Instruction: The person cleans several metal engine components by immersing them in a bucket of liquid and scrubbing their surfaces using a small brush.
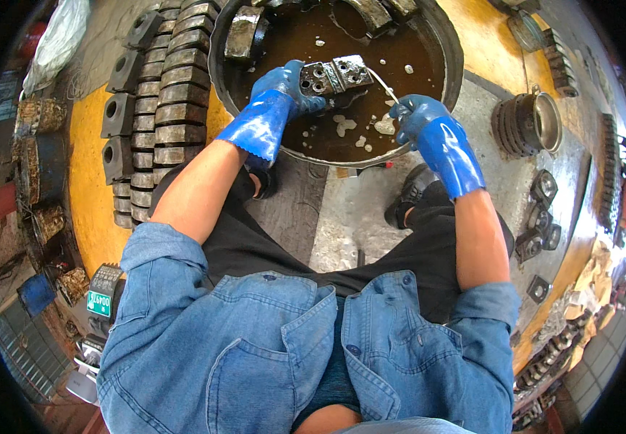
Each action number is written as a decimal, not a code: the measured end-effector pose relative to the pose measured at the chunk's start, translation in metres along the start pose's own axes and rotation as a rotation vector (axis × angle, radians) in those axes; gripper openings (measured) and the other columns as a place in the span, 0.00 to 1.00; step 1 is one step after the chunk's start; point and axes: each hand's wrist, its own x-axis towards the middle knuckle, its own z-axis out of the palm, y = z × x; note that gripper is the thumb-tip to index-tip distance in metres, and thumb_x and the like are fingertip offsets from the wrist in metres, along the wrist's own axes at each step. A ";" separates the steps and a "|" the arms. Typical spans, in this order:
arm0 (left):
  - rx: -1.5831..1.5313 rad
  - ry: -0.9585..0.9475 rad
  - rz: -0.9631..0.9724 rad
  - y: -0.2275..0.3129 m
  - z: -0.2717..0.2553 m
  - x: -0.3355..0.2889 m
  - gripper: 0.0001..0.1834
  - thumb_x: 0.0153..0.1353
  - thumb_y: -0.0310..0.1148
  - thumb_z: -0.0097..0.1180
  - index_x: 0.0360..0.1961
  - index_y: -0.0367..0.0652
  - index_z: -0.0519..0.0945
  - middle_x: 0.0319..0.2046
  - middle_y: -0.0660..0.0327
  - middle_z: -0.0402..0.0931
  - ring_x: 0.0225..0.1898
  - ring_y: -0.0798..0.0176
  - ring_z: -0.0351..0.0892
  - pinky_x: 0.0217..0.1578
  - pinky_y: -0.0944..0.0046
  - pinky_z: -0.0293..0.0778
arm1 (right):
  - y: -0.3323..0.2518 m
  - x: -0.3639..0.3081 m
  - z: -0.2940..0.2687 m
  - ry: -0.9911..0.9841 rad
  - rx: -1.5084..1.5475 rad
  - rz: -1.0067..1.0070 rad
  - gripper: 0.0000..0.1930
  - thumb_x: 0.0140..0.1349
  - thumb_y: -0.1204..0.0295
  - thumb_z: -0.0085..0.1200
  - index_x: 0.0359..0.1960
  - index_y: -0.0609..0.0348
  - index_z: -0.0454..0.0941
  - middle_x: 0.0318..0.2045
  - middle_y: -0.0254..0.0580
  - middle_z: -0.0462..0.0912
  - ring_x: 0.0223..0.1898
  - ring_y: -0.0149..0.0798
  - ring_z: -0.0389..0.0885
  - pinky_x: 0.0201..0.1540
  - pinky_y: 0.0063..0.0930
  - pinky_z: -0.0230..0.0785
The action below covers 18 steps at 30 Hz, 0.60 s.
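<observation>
A wet metal block with several round holes (pixel 336 75) is gripped at its left end by my left hand (pixel 275 92), in a blue rubber glove. It is held over a round tub (pixel 454 54) of brown liquid with pale foam patches. In a matching glove, my right hand (pixel 427 124) is closed around the lower end of a thin, pale, curved stick (pixel 383 84). The stick's far end is beside the block's right end; whether they touch I cannot tell. A curved metal piece (pixel 245 33) stands in the liquid at the far left of the tub.
Stacked curved metal segments (pixel 181 94) and blocks with round holes (pixel 117 114) line the left side. On the right stand a ribbed metal ring (pixel 528 123) and several small dark parts (pixel 537 220). A brush (pixel 346 173) lies just below the tub's near rim.
</observation>
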 end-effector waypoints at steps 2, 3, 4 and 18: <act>0.000 0.006 0.039 -0.002 0.007 0.006 0.45 0.45 0.61 0.77 0.60 0.47 0.78 0.53 0.48 0.85 0.56 0.44 0.83 0.56 0.49 0.79 | 0.016 0.018 0.010 0.037 -0.339 -0.169 0.16 0.69 0.63 0.56 0.53 0.53 0.86 0.46 0.52 0.89 0.48 0.54 0.89 0.53 0.45 0.79; 0.006 0.000 0.036 -0.001 0.008 0.007 0.45 0.46 0.60 0.77 0.60 0.47 0.78 0.53 0.48 0.85 0.57 0.44 0.83 0.56 0.49 0.79 | 0.003 0.019 0.013 -0.001 -0.221 0.023 0.16 0.66 0.66 0.57 0.53 0.53 0.86 0.53 0.55 0.86 0.55 0.59 0.84 0.58 0.49 0.77; 0.014 -0.004 0.030 -0.001 0.007 0.006 0.45 0.46 0.60 0.77 0.60 0.47 0.78 0.53 0.48 0.85 0.57 0.44 0.83 0.56 0.49 0.79 | -0.003 0.016 0.013 -0.013 -0.238 0.007 0.16 0.66 0.66 0.56 0.53 0.54 0.86 0.53 0.55 0.86 0.55 0.59 0.84 0.59 0.49 0.77; 0.026 0.036 0.086 -0.004 0.006 0.003 0.42 0.46 0.59 0.77 0.58 0.46 0.79 0.52 0.49 0.85 0.55 0.43 0.84 0.56 0.49 0.79 | 0.002 0.011 0.009 -0.045 -0.370 -0.107 0.18 0.67 0.67 0.55 0.56 0.56 0.85 0.55 0.54 0.85 0.56 0.57 0.85 0.60 0.47 0.78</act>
